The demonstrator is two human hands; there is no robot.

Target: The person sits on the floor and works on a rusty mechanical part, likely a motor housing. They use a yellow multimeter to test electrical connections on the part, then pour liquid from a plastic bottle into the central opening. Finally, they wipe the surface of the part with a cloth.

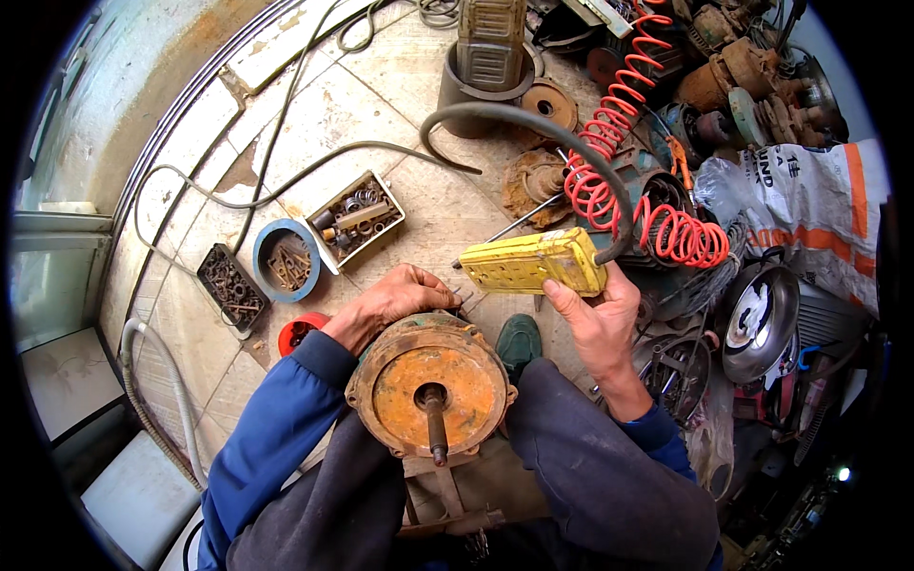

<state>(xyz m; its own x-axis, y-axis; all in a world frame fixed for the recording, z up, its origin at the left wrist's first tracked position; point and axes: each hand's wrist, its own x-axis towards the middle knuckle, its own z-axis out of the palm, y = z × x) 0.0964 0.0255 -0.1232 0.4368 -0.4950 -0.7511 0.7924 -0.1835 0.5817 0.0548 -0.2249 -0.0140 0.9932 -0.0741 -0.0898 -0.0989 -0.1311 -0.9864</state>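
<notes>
Between my knees stands an electric motor (383, 403), its round rusty end cover and central shaft toward me, with green paint at its rim. My left hand (405, 297) is closed at the motor's far edge, fingertips pinched around thin wire leads (465, 297) whose ends stick out to the right. In my right hand (602, 319) is a yellow power strip (528, 261), thumb on its near edge and the fingers mostly hidden behind it. It is raised to the right of the leads, apart from them. A thick dark cable (533, 119) loops from its right end.
Left of the motor are a red bowl (288, 335), a blue ring-shaped dish (263, 249) of bolts, a black tray (211, 276) and a white box (328, 257) of small parts. A red coiled hose (595, 143) hangs at right over motor parts. A metal bowl (731, 357) lies right.
</notes>
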